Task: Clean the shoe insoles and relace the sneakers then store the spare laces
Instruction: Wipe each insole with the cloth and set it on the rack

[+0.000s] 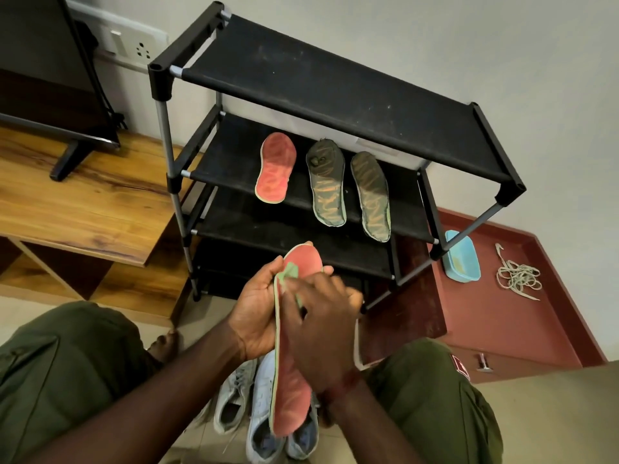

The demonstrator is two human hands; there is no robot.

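The left hand (254,316) is gripping a red insole (291,390), thumb in front and fingertips curling behind. The right hand (321,336), blurred, is pressing a green cloth (290,273) against it with spread fingers. Pale sneakers (264,413) are lying at 6 o'clock, and loose laces (517,276) at 2 o'clock.

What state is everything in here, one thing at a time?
Held insole, gripped by left hand, red face showing.
Green cloth, pressed on it under right hand.
Red shelf insole, lying flat.
Dark insoles, lying beside it, soiled.
Sneakers, on the floor.
Laces, loose tangle, not stored.
Blue tub, open.
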